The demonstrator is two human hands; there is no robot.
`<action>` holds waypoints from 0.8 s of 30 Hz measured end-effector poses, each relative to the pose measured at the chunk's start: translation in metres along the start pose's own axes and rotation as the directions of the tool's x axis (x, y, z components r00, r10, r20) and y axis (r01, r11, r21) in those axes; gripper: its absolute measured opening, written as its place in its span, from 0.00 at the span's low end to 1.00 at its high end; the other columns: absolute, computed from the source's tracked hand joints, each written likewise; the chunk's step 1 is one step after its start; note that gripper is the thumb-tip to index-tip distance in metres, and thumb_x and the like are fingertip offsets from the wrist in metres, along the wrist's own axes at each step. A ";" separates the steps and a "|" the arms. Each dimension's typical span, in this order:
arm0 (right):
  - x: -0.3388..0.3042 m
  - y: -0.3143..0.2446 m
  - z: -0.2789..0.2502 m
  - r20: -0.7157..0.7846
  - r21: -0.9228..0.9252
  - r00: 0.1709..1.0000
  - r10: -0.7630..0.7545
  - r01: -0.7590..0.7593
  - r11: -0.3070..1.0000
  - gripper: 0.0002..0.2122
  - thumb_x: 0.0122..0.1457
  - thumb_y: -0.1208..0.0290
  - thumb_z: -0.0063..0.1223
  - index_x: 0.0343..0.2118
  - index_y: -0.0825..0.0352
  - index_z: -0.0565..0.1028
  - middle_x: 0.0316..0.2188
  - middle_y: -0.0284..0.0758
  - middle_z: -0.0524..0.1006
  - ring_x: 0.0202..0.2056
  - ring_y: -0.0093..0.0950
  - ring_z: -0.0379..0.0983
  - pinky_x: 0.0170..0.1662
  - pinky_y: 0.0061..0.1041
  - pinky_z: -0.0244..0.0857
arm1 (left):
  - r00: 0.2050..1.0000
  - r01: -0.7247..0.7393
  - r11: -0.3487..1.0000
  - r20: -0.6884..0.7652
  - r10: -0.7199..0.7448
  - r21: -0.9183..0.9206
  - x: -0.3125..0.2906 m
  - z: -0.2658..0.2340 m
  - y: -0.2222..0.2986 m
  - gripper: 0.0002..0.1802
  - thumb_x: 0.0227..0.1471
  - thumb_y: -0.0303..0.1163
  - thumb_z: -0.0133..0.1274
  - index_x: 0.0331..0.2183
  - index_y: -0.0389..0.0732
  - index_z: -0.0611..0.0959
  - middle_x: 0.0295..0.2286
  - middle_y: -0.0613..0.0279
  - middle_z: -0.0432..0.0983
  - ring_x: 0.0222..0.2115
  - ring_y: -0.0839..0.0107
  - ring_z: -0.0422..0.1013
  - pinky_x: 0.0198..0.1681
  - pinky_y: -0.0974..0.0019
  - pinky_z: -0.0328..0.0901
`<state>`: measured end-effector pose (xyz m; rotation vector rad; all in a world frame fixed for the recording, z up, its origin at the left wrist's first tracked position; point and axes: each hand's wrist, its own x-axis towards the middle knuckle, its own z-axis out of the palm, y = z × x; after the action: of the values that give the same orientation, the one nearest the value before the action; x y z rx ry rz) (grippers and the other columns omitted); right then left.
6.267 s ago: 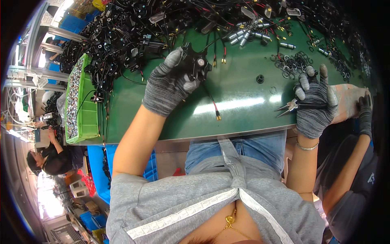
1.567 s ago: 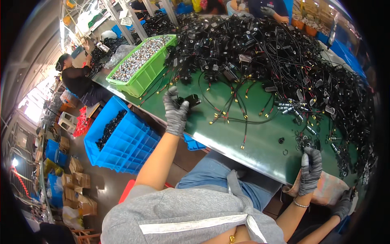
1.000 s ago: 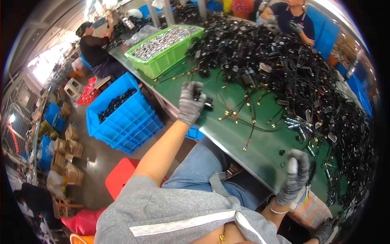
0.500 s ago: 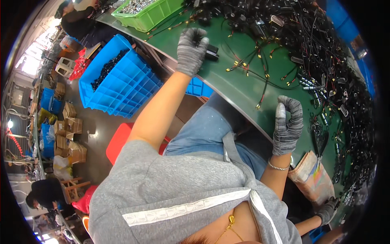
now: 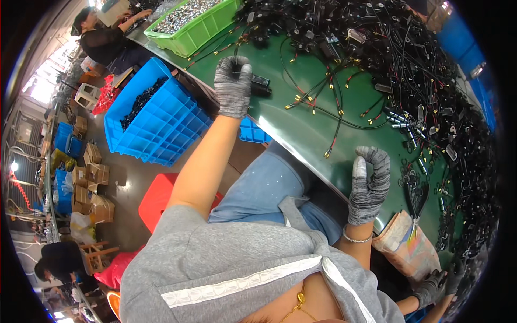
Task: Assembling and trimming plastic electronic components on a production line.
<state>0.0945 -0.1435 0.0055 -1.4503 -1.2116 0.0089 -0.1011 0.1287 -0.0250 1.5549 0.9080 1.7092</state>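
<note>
My left hand (image 5: 232, 86), in a grey knit glove, reaches out to the near left part of the green table (image 5: 301, 129) and grips a small black connector block (image 5: 260, 85) with a black cable running off it. My right hand (image 5: 369, 183), also gloved, rests at the table's near edge with fingers curled and thumb up; nothing shows inside it. Loose black leads with gold tips (image 5: 323, 99) lie between my hands. A dark pair of pliers (image 5: 416, 200) lies on the table just right of my right hand.
A big heap of black cables (image 5: 409, 48) covers the far and right side of the table. A green crate of metal parts (image 5: 188, 24) stands at the far left. On the floor are a blue crate (image 5: 156, 113) and a red stool (image 5: 159, 202). Another person's gloved hand (image 5: 431, 288) shows at the lower right.
The view has swung left and down toward the floor. My left hand has kept hold of the black block. My right hand, which held pliers earlier, now rests curled at the table edge.
</note>
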 end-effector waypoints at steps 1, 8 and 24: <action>0.000 0.000 -0.001 -0.001 -0.002 1.000 0.001 -0.001 1.000 0.08 0.53 0.81 0.52 0.37 0.68 0.76 0.35 0.36 0.76 0.40 0.29 0.72 0.47 0.28 0.65 | 1.000 0.005 1.000 0.008 -0.005 -0.023 0.000 0.002 0.002 0.08 0.48 0.18 0.54 0.33 0.38 0.76 0.28 0.68 0.71 0.28 0.79 0.68 0.34 0.73 0.67; -0.005 0.002 -0.003 0.000 0.086 1.000 0.008 -0.008 0.996 0.08 0.53 0.81 0.51 0.37 0.69 0.75 0.35 0.37 0.76 0.40 0.30 0.72 0.46 0.28 0.65 | 0.993 0.113 0.989 -0.010 -0.114 -0.099 0.000 0.004 0.007 0.06 0.50 0.20 0.53 0.33 0.39 0.77 0.25 0.68 0.72 0.25 0.79 0.68 0.31 0.74 0.66; -0.002 0.006 0.002 0.076 -0.035 0.997 0.022 -0.019 0.999 0.08 0.55 0.82 0.48 0.38 0.69 0.74 0.37 0.34 0.75 0.41 0.27 0.70 0.51 0.27 0.61 | 0.830 0.471 0.855 0.437 -0.345 -0.219 0.008 0.023 0.023 0.13 0.50 0.24 0.57 0.39 0.40 0.74 0.32 0.64 0.72 0.31 0.75 0.70 0.36 0.71 0.70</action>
<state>0.0961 -0.1417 -0.0010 -1.5033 -1.2641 0.0582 -0.0794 0.1240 0.0002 1.2916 0.6626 1.1190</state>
